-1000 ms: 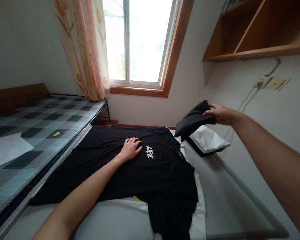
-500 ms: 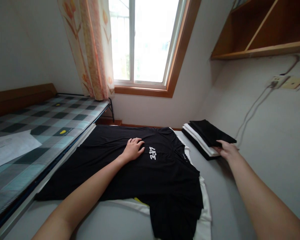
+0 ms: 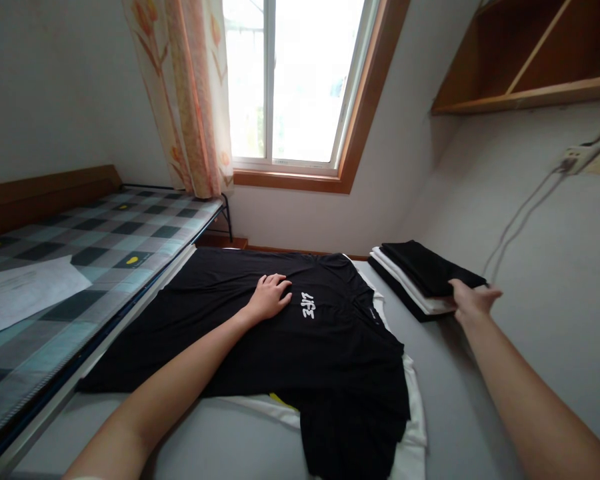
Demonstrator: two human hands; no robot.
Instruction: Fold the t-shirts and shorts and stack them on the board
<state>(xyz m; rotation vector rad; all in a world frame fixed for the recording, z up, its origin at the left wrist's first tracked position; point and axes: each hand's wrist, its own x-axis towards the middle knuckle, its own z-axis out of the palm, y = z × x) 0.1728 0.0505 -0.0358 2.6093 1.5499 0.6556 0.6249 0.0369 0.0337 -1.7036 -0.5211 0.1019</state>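
A black T-shirt with white "LIFE" lettering lies spread flat over white cloth, whose edges show past its neck, sleeve and side. My left hand rests palm down on the black T-shirt beside the lettering, its fingers spread. At the right, against the wall, sits a stack of folded black and white clothes. My right hand is at the near right corner of this stack, its thumb against the edge and a finger stretched out to the right. The remaining fingers are hidden.
On the left stands a bed frame with a checked mattress, holding a sheet of paper. The grey surface shows under the shirts. A wooden shelf and a wall socket with cable are at the right.
My right hand has shifted slightly right and its fingers have spread from their grip on the stack's corner. My left hand stays on the T-shirt. The view has turned slightly.
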